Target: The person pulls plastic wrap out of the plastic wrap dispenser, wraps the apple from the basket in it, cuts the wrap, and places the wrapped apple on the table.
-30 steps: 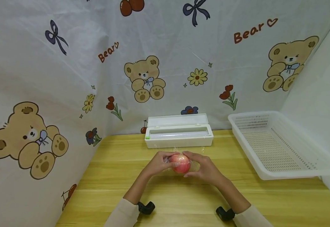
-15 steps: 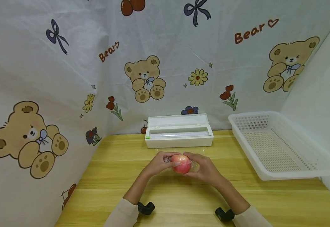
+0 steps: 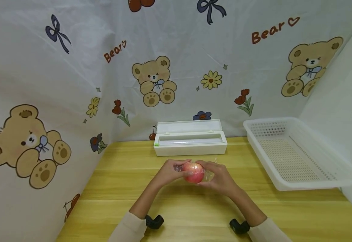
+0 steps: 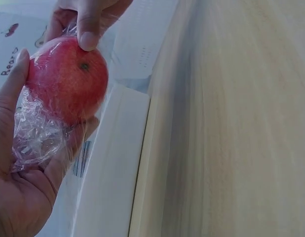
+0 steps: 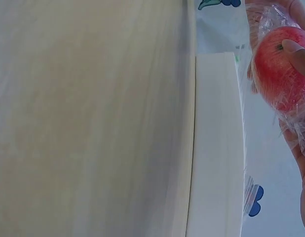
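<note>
A red apple with clear plastic wrap around it is held up between both hands over the table. The left hand grips it from the left, thumb on the near face. From the right, the right hand holds it between thumb and fingers. Crumpled plastic wrap bunches against the left palm in the left wrist view, where the apple's stem hollow shows. In the right wrist view the apple is partly cut off by the frame edge, and more wrap gathers on its lower side.
Behind the hands, a white plastic wrap dispenser box stands with its lid up and a roll inside. To the right sits a white perforated basket. A bear-print cloth hangs behind the wooden table.
The right thumb, apart from the apple a second ago, now touches its lower right side. Loose wrap at the right has been drawn in closer. The head view has tilted slightly down.
</note>
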The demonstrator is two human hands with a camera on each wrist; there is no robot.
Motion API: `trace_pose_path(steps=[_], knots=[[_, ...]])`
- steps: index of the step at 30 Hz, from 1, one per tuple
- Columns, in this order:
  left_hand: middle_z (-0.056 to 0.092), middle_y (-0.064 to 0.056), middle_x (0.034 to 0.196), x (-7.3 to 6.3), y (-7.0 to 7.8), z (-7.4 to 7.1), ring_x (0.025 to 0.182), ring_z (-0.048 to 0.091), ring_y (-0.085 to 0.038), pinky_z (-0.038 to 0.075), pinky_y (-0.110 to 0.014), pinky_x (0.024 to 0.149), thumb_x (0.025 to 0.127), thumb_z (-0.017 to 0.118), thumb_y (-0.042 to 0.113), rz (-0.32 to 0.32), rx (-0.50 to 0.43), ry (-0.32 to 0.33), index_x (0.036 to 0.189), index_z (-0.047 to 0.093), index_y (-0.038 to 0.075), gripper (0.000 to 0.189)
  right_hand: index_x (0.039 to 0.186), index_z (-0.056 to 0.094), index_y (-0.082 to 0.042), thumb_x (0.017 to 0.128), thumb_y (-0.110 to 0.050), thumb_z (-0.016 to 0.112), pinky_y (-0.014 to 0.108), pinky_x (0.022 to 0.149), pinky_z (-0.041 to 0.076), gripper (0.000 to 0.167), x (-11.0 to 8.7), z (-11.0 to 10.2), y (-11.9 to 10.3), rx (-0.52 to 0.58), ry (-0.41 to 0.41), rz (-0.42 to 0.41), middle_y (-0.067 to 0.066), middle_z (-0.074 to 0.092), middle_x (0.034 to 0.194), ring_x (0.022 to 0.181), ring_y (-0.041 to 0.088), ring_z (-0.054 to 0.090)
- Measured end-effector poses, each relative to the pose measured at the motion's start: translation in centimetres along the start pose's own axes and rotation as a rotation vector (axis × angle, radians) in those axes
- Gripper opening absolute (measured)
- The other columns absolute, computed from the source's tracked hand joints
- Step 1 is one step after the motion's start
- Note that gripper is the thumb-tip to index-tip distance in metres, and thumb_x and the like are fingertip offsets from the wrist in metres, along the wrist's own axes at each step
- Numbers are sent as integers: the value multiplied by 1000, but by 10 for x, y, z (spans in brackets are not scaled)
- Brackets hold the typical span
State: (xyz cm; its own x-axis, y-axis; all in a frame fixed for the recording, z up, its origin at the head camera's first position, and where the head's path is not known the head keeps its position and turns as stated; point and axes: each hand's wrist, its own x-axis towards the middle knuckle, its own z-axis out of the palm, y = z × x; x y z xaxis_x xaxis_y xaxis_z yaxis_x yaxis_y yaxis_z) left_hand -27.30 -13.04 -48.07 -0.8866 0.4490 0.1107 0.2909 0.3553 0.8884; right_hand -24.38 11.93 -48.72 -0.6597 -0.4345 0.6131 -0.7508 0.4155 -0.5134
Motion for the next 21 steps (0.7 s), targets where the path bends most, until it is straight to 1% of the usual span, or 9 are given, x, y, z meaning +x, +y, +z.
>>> trace_pose_path(steps=[2,4,6,9,11,13,14,18,21], knots=[[73,0,121,-1,3,1,101,68,-14,60,-30,83,83,83,48,11,10,36,130,72,20,55,131,69,-11,64,-24,99,46,94,56,75,1,-2,-1,4,3,7,3,71,127,116,27,68],[73,0,121,-2,5,2,104,69,-15,60,-30,84,81,84,48,52,35,80,127,73,19,55,131,69,-11,64,-25,99,47,94,56,75,1,-3,-1,2,7,14,3,71,127,116,27,68],[72,0,123,-2,6,2,109,69,-17,59,-30,86,82,85,44,119,60,107,127,73,18,53,131,69,-12,64,-26,99,47,94,56,75,1,-3,0,-3,3,27,3,71,127,116,27,68],[70,5,126,-2,4,2,114,68,-15,58,-29,89,81,87,36,229,88,121,128,72,20,52,131,69,-11,64,-27,99,48,93,57,75,-1,-3,0,-11,-14,55,4,71,127,116,28,68],[70,8,127,-1,1,1,113,68,-13,58,-29,90,80,88,31,292,91,106,130,71,21,54,131,69,-10,65,-26,99,48,93,57,74,-2,-3,0,-15,-29,83,5,71,126,115,28,68],[69,11,128,-1,-2,0,116,66,-12,57,-29,93,77,90,30,340,109,82,132,70,23,59,131,69,-8,65,-27,98,47,92,58,75,-3,-2,0,-22,-41,103,6,71,125,114,28,69],[68,11,130,-1,-3,0,118,64,-12,56,-30,94,76,91,30,361,117,67,133,69,21,62,131,69,-8,65,-28,98,46,92,58,75,-3,-2,0,-27,-47,109,6,72,124,113,27,69],[65,4,136,-1,-5,-2,128,58,-16,53,-35,100,72,94,25,455,160,-10,137,65,13,72,130,69,-6,68,-34,97,42,91,59,74,-2,-2,1,-22,-75,114,4,73,121,109,22,70],[64,0,136,-1,-7,-3,129,57,-18,52,-37,103,71,95,21,511,174,-49,138,64,10,75,129,69,-6,70,-42,94,39,89,59,73,-2,-2,1,0,-89,119,2,74,119,107,17,71]])
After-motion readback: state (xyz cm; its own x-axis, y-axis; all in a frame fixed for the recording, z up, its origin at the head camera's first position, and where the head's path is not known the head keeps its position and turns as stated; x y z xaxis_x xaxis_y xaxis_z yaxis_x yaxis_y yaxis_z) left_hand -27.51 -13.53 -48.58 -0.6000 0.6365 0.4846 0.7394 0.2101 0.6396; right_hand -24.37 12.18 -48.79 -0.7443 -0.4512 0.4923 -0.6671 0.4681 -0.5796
